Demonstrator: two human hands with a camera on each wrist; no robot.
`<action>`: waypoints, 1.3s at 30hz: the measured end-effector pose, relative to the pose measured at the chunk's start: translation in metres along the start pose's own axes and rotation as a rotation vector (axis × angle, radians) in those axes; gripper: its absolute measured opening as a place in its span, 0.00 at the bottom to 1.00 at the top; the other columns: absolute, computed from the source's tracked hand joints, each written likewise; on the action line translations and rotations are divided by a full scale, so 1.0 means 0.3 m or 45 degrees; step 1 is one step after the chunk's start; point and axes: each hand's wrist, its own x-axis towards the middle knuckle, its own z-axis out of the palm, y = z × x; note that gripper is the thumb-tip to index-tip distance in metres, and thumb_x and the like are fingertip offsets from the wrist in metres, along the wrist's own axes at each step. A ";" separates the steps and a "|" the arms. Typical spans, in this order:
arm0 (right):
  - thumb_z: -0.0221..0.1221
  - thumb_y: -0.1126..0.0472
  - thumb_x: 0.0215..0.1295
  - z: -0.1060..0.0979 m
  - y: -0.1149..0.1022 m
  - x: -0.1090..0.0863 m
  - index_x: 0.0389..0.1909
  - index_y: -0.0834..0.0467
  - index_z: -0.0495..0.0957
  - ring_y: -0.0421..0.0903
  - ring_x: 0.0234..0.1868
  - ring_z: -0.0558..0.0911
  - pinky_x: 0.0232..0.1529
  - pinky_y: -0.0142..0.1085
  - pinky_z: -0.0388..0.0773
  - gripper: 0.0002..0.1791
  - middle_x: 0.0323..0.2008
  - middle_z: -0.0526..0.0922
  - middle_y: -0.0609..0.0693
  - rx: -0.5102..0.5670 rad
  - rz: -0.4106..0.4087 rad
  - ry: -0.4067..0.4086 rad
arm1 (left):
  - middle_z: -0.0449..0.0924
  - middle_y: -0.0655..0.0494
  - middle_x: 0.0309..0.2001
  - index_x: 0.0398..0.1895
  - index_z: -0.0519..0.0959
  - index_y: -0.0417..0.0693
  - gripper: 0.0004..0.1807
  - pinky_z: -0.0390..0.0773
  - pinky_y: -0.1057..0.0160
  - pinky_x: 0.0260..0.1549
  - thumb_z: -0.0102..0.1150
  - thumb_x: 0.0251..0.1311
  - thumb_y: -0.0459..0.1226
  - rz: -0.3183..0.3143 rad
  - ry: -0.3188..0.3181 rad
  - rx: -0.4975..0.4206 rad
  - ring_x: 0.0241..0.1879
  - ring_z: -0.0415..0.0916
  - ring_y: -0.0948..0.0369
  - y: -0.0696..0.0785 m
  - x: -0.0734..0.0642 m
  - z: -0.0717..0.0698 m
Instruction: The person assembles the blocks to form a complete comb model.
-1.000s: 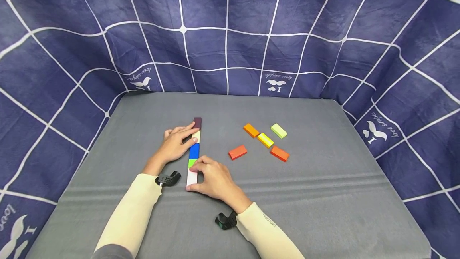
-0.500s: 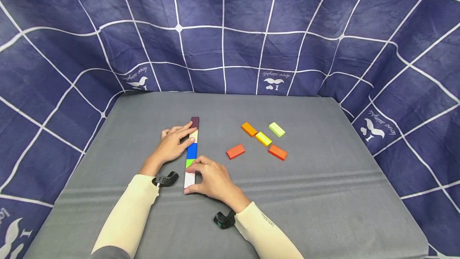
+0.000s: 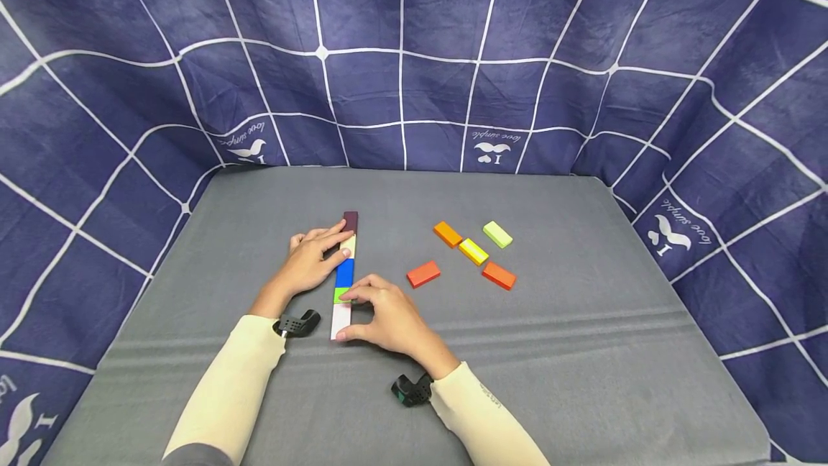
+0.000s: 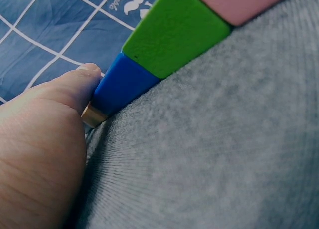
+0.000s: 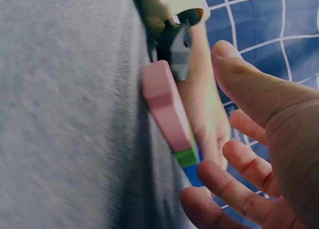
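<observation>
A straight row of domino-like blocks runs away from me: a pale pink block nearest, then a green block, a blue block, a cream block and a dark maroon block at the far end. My left hand rests along the left side of the row, its extended fingers touching the far blocks. Beside the near end is my right hand. Its thumb and fingers are spread around the pink block, with a gap showing in the right wrist view.
To the right lie several loose blocks: a red block, an orange block, a yellow block, a lime block and an orange-red block. A blue gridded curtain surrounds the grey table.
My right hand has let go of the pink block and shifted slightly right, its fingers spreading. The left hand stays on the row; the blocks look unmoved apart from a small view shift.
</observation>
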 end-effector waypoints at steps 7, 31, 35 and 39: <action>0.77 0.44 0.49 -0.048 0.014 -0.005 0.52 0.49 0.85 0.42 0.44 0.83 0.45 0.34 0.79 0.29 0.48 0.82 0.41 0.093 0.044 0.136 | 0.62 0.57 0.77 0.70 0.73 0.61 0.27 0.52 0.41 0.56 0.54 0.71 0.54 -0.022 -0.022 0.003 0.68 0.66 0.49 0.004 0.000 0.003; 0.78 0.54 0.49 -0.144 0.147 -0.045 0.48 0.54 0.86 0.45 0.28 0.78 0.33 0.30 0.73 0.24 0.45 0.82 0.59 0.273 0.472 0.639 | 0.60 0.59 0.77 0.71 0.72 0.62 0.27 0.50 0.40 0.58 0.54 0.71 0.55 -0.035 -0.030 -0.006 0.68 0.65 0.50 -0.004 0.005 0.005; 0.78 0.53 0.48 -0.140 0.170 -0.046 0.47 0.58 0.86 0.50 0.31 0.77 0.31 0.30 0.68 0.25 0.44 0.83 0.61 0.210 0.491 0.622 | 0.60 0.59 0.77 0.71 0.72 0.63 0.27 0.50 0.40 0.58 0.54 0.71 0.54 -0.035 -0.028 -0.010 0.68 0.65 0.50 -0.005 0.006 0.002; 0.78 0.52 0.47 -0.133 0.185 -0.051 0.46 0.57 0.87 0.52 0.33 0.78 0.32 0.31 0.68 0.25 0.45 0.82 0.56 0.180 0.545 0.613 | 0.60 0.59 0.77 0.71 0.72 0.63 0.27 0.50 0.40 0.59 0.54 0.71 0.54 -0.039 -0.036 -0.006 0.69 0.65 0.49 -0.006 0.004 0.000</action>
